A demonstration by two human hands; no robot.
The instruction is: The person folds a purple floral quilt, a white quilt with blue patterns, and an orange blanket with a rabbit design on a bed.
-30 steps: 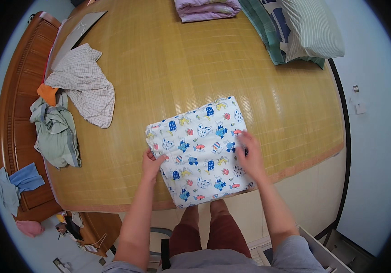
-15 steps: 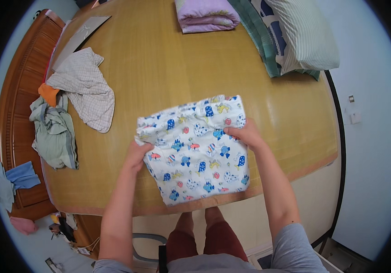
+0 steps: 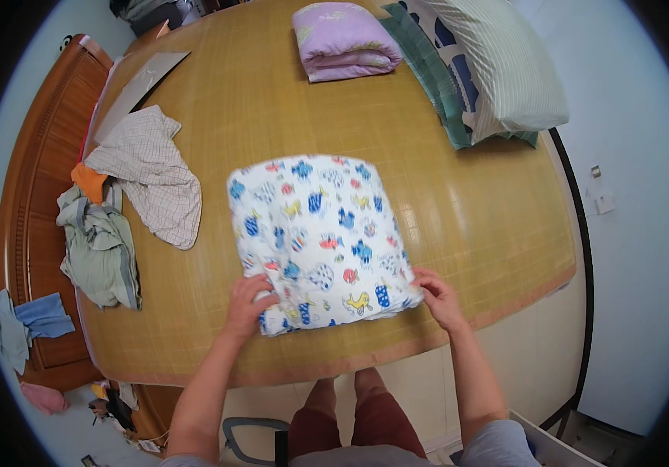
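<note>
A folded white cloth (image 3: 319,241) printed with blue, yellow and red sea animals lies on the yellow bed mat in front of me. Its far edge is rounded and smooth, and its near edge shows bunched layers. My left hand (image 3: 250,307) is at the near left corner, fingers curled over the fabric. At the near right corner my right hand (image 3: 438,298) pinches the edge between thumb and fingers. How much cloth lies under the left fingers is hidden.
The yellow mat (image 3: 233,86) covers the bed. A checked cloth (image 3: 155,175), an orange cloth (image 3: 88,183) and a green garment (image 3: 99,253) lie at left by the wooden headboard (image 3: 38,210). A folded purple quilt (image 3: 346,43) and striped pillow (image 3: 509,78) sit at the far side.
The cloth, held up and tilted before, now lies flatter on the mat with its other face up. Both hands have moved down to its near corners.
</note>
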